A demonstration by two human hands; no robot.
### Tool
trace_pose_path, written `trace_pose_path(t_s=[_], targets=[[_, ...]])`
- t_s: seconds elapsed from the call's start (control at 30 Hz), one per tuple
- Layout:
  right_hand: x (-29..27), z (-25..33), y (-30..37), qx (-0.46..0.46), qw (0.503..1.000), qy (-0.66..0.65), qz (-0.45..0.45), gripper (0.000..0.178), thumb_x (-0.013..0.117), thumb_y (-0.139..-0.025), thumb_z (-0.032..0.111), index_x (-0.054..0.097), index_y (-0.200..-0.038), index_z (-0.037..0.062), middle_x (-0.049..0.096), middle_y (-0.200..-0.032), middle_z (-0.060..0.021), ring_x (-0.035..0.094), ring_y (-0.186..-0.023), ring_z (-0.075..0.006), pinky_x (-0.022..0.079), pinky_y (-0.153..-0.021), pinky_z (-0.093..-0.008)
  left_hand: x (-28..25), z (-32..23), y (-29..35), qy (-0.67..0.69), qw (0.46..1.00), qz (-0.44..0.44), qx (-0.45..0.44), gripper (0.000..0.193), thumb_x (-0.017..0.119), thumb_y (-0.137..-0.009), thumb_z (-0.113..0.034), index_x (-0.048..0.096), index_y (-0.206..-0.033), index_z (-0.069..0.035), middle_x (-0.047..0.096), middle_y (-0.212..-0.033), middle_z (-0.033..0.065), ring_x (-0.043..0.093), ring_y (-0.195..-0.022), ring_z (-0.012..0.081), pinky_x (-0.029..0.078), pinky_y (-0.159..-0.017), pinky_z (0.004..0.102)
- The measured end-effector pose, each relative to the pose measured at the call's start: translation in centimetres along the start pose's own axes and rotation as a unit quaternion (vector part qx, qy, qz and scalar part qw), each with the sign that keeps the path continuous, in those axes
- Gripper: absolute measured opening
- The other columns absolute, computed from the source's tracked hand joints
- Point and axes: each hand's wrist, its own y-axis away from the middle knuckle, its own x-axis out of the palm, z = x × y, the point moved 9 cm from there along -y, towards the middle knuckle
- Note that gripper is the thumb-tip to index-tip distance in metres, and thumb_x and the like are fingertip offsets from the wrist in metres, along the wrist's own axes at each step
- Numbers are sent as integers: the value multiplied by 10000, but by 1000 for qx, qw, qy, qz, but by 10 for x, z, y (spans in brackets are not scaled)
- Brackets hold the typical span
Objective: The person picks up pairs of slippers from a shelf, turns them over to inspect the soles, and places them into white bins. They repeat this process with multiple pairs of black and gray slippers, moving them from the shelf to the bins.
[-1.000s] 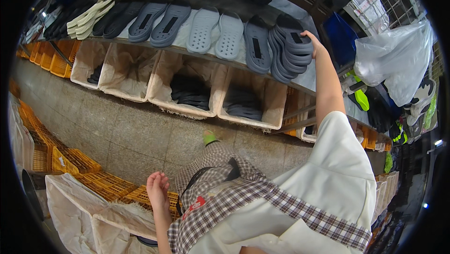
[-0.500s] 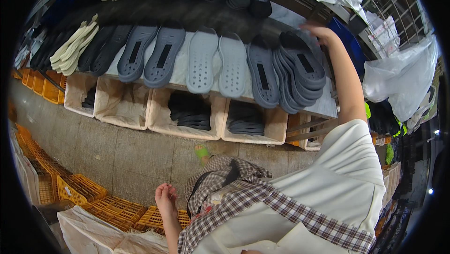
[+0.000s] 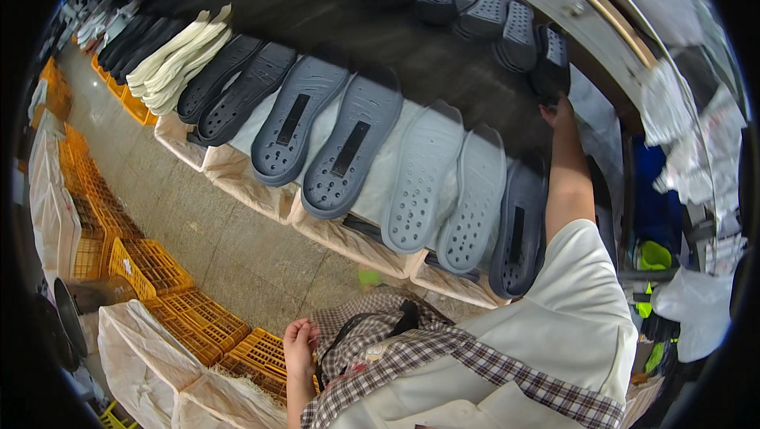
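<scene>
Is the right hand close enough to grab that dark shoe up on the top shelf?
Probably yes. The right hand is stretched up and already touches the dark shoe at the shelf edge, with nothing between them. The left hand hangs low by the checked cloth.

A single view was given: the left one of two fisheye cameras worn on the person's head. It looked steeply down and forward over the person's cream sleeve and checked cloth at six o'clock, close under the lens. Straight lines bowed toward the black round rim. The shelf (image 3: 372,41) of shoe soles curved from ten o'clock to two o'clock, near enough for the right hand (image 3: 559,112) to reach it at one o'clock. The tiled floor (image 3: 198,223) lay at eight o'clock, farther below, with the left hand (image 3: 299,343) near seven o'clock.
</scene>
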Motion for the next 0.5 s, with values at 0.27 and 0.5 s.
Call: trace_pose_path(t_s=[0.27,0.5], targets=[[-2,22,-42,-93,982,-166,-4,357,478,-902,312,510,-1196,112,528,-1149,-122,545,-903,-290,509,-755,-427,14,-21,-17,-23,999,37,19,118,511,-940,-133,557,-1035,-81,642,-928,16,602,-766,85,458,-637,216],[23,115,85,-130,956,-246,91,266,444,-883,201,550,-1099,88,576,-1069,-85,544,-946,-270,516,-740,-408,-2,-40,-30,-74,993,91,27,133,530,-929,-143,559,-1041,-78,634,-910,-4,582,-776,80,442,-671,227]])
